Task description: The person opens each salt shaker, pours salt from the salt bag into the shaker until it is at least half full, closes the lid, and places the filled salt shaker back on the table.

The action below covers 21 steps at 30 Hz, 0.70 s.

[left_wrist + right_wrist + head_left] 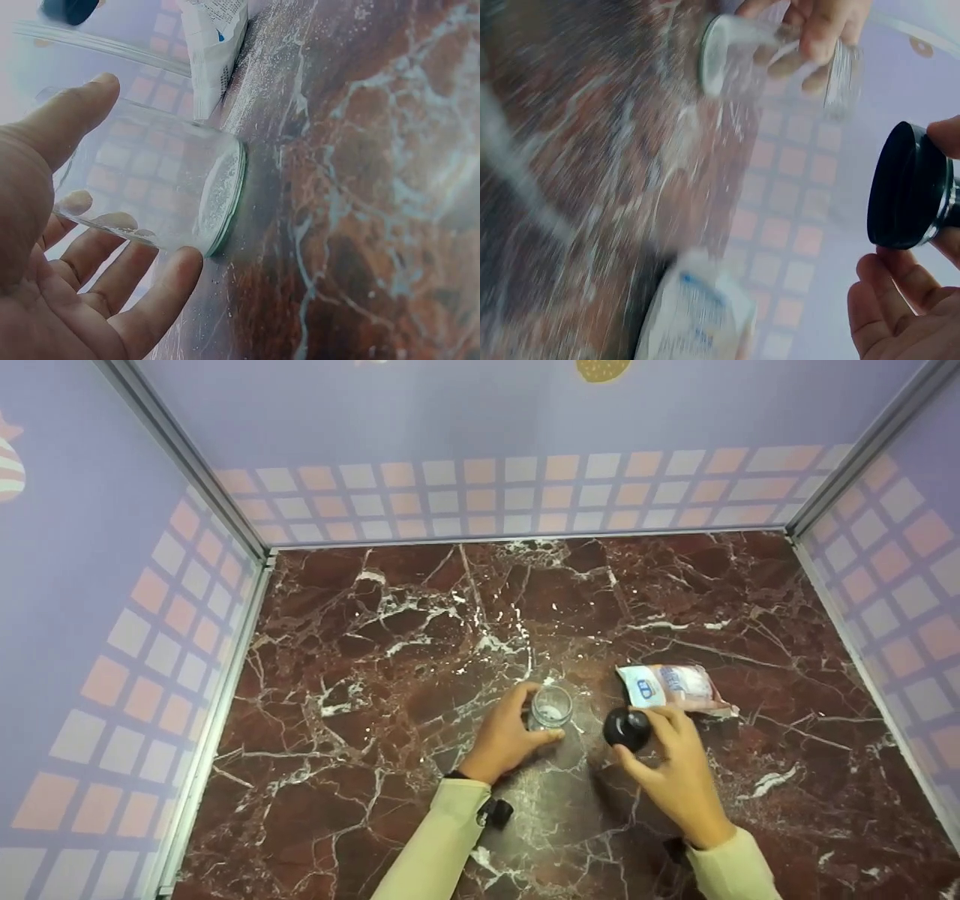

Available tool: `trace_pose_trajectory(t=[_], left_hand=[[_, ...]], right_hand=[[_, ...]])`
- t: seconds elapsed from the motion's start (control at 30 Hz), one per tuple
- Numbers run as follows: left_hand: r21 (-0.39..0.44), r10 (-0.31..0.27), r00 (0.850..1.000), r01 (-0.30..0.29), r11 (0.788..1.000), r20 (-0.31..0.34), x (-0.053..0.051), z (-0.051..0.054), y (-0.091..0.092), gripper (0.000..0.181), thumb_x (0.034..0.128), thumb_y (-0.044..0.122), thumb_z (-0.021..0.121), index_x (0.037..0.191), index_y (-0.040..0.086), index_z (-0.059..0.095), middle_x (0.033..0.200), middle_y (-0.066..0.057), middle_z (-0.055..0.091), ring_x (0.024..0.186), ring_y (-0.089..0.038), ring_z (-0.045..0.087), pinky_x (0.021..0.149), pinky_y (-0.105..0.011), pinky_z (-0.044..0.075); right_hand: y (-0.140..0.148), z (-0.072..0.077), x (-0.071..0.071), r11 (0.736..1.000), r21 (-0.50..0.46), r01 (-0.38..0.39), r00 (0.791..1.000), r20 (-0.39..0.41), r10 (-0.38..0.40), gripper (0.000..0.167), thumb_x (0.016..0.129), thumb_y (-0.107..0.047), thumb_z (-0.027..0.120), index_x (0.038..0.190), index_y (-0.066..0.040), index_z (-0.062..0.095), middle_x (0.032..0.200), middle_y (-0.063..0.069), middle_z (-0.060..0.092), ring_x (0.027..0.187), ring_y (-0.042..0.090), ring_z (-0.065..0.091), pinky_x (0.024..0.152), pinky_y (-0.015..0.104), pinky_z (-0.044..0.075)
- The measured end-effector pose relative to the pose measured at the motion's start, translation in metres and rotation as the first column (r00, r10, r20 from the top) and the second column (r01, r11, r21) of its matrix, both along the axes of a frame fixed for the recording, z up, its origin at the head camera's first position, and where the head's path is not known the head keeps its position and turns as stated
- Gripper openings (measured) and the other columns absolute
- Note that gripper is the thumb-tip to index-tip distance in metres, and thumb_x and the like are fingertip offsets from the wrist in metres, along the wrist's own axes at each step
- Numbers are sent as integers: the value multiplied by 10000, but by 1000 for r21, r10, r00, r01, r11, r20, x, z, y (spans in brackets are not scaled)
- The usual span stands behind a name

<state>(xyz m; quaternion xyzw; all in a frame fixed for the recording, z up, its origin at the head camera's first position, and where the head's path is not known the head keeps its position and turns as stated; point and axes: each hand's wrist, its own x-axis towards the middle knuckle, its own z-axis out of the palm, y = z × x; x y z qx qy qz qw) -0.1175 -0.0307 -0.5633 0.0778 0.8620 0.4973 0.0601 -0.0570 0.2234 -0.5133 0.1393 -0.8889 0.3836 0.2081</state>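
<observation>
A clear glass jar (pixel 553 705) stands upright on the marble-patterned surface, with a thin layer of white grains at its bottom in the left wrist view. My left hand (pixel 506 737) holds it from the left, thumb on the near side and fingers round the far side. To the right, my right hand (pixel 681 772) grips a black lid (pixel 907 187) between thumb and fingers. The lid is raised above the surface, apart from the jar, and its round rim faces the jar in the right wrist view.
Just behind the right hand lies a white and orange plastic packet (pixel 679 688). White specks are scattered over the dark red marble surface (pixel 420 690). Purple panels (pixel 480 427) with pink and white squares enclose the back and both sides.
</observation>
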Motion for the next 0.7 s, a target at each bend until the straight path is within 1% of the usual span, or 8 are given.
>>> trace_pose_trajectory(t=[0.1, 0.2, 0.27, 0.37, 0.47, 0.57, 0.7], left_hand=[[-8, 9, 1000, -9, 1000, 13, 1, 1, -1, 803, 728, 343, 942, 1404, 180, 541, 1309, -60, 655, 1102, -188, 642, 953, -367, 551], [5, 2, 1000, -2, 1000, 25, 1, 2, -2, 796, 732, 349, 938, 1403, 196, 538, 1313, -56, 654, 1111, -189, 645, 957, -367, 553], [14, 0, 1000, -1, 1000, 28, 0, 3, -2, 784, 734, 338, 937, 1396, 207, 539, 1324, -54, 653, 1134, -194, 646, 975, -372, 549], [22, 5, 999, -6, 1000, 33, -1, 4, -3, 766, 733, 306, 942, 1380, 220, 542, 1328, -46, 654, 1156, -194, 645, 995, -374, 541], [22, 3, 999, -4, 1000, 37, -2, 4, -3, 763, 733, 295, 942, 1376, 212, 540, 1325, -48, 653, 1147, -190, 643, 995, -367, 540], [21, 2, 999, -3, 1000, 39, -1, 3, -3, 768, 732, 300, 943, 1378, 205, 539, 1317, -43, 652, 1130, -178, 639, 987, -359, 541], [20, 1, 999, -2, 1000, 42, 1, 1, -1, 766, 728, 320, 941, 1372, 220, 537, 1294, 3, 647, 1111, -151, 634, 974, -342, 542]], right_hand=[[16, 1, 11, 999, -10, 43, 999, -3, -43, 574, 674, 1, 931, 1201, 22, 705, 1174, 224, 626, 1091, 319, 563, 973, 402, 415], [35, -2, 23, 992, -29, 121, 992, 18, -121, 549, 674, 36, 914, 1174, 67, 692, 1154, 254, 613, 1054, 313, 547, 923, 375, 396], [47, -7, 28, 984, -29, 178, 983, 41, -176, 517, 686, 40, 902, 1153, 84, 685, 1130, 263, 606, 1023, 307, 532, 890, 371, 380], [64, -17, 32, 971, -21, 239, 969, 76, -237, 475, 709, 42, 892, 1130, 98, 678, 1096, 272, 593, 984, 308, 521, 851, 381, 366], [78, -27, 33, 956, 12, 293, 951, 104, -292, 474, 729, 29, 893, 1149, 91, 681, 1089, 282, 590, 974, 364, 534, 846, 434, 370], [87, -35, 33, 939, 56, 338, 928, 145, -343, 489, 760, -5, 887, 1191, 87, 674, 1124, 298, 585, 1010, 456, 530, 864, 536, 386], [96, -44, 32, 924, 118, 365, 896, 225, -383, 520, 799, -79, 880, 1241, 85, 659, 1190, 315, 578, 1091, 525, 514, 917, 639, 380]])
